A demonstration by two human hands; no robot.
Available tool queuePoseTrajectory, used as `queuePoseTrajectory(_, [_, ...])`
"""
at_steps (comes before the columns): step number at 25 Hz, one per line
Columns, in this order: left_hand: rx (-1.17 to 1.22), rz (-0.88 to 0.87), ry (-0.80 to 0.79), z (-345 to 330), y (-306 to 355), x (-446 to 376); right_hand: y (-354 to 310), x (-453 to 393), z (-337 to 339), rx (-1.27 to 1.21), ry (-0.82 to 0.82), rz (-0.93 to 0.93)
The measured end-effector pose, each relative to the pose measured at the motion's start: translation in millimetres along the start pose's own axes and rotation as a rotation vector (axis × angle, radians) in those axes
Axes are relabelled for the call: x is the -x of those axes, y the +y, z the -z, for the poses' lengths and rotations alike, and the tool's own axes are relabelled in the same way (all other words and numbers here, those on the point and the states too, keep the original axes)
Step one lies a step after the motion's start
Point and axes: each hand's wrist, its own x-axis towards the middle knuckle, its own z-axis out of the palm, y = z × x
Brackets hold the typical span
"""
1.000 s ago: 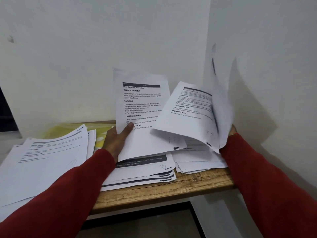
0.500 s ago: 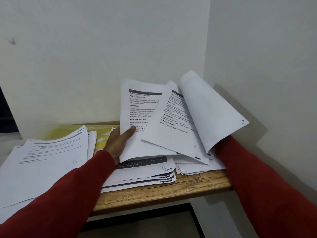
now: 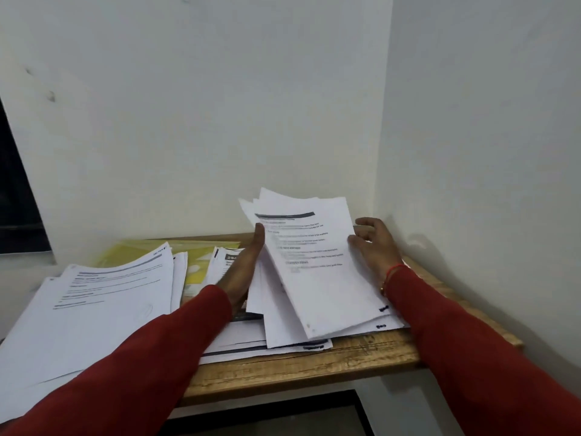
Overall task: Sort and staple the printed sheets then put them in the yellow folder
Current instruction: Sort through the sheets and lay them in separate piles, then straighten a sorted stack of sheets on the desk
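We see the left hand [image 3: 243, 265], fingers straight, pressing the left edge of the printed sheets [image 3: 317, 265] on the wooden surface [image 3: 314, 368]; the right hand [image 3: 375, 247], fingers relaxed, touches their right edge. The yellow folder [image 3: 195, 262] lies behind, partly covered.

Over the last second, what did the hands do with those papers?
The raised, fanned-out sheets came down and together into one bundle lying tilted on the stack at the right. The left hand let go of its sheet and now lies flat against the bundle's left edge; the right hand, hidden before, rests on the right edge. The left pile, yellow folder and wooden table stayed put.
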Motion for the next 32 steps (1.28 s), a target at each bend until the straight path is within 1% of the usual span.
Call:
queuePoseTrajectory(2, [-0.010,-0.056,-0.023,-10,4,0,-3,-2,4,-0.028,0.038,-0.035])
queuePoseTrajectory(3, [-0.053,-0.097,-0.001,-13,2,-4,-7,-7,7,-0.024,0.047,-0.040])
queuePoseTrajectory(6, [-0.196,-0.170,0.142,-24,-3,-21,-22,-22,31,0.072,0.067,-0.020])
queuePoseTrajectory(7, [-0.195,-0.159,0.178,-31,-3,-25,-27,-29,42,0.105,0.062,-0.019])
queuePoseTrajectory(9, [-0.179,-0.102,0.222,-51,-4,-37,-39,-36,67,0.190,-0.017,-0.048])
queuePoseTrajectory(11, [-0.328,-0.061,0.195,-72,-2,-44,-39,-42,90,0.289,-0.085,-0.097])
queuePoseTrajectory(12, [-0.437,-0.029,0.167,-80,1,-44,-32,-44,99,0.368,-0.071,-0.113])
queuePoseTrajectory(14, [-0.609,0.014,0.191,-80,7,-37,-12,-47,108,0.566,-0.044,-0.134])
queuePoseTrajectory(16, [-0.735,-0.028,0.266,-59,16,-26,9,-44,108,0.700,-0.090,-0.188])
queuePoseTrajectory(18, [-0.906,-0.108,0.296,-25,22,-15,15,-41,103,0.858,-0.173,-0.210])
queuePoseTrajectory(20, [-1.103,-0.170,0.296,10,30,1,7,-38,96,1.036,-0.167,-0.140])
queuePoseTrajectory(21, [-1.182,-0.192,0.312,29,34,9,-1,-35,90,1.064,-0.144,-0.090])
queuePoseTrajectory(22, [-1.246,-0.208,0.351,47,39,18,-13,-29,80,1.024,-0.145,-0.049])
queuePoseTrajectory(23, [-1.289,-0.218,0.404,65,42,26,-27,-20,67,0.942,-0.182,-0.001])
queuePoseTrajectory(25, [-1.353,-0.217,0.548,111,49,41,-55,9,26,0.814,-0.322,0.103])
queuePoseTrajectory(27, [-1.362,-0.168,0.702,156,55,59,-75,42,-20,0.777,-0.475,0.220])
queuePoseTrajectory(28, [-1.369,-0.101,0.785,177,59,72,-82,60,-47,0.749,-0.544,0.273])
queuePoseTrajectory(30, [-1.385,0.120,0.915,208,63,102,-88,91,-100,0.692,-0.664,0.341])
queuePoseTrajectory(32, [-1.459,0.356,0.932,225,61,127,-88,116,-151,0.705,-0.763,0.351])
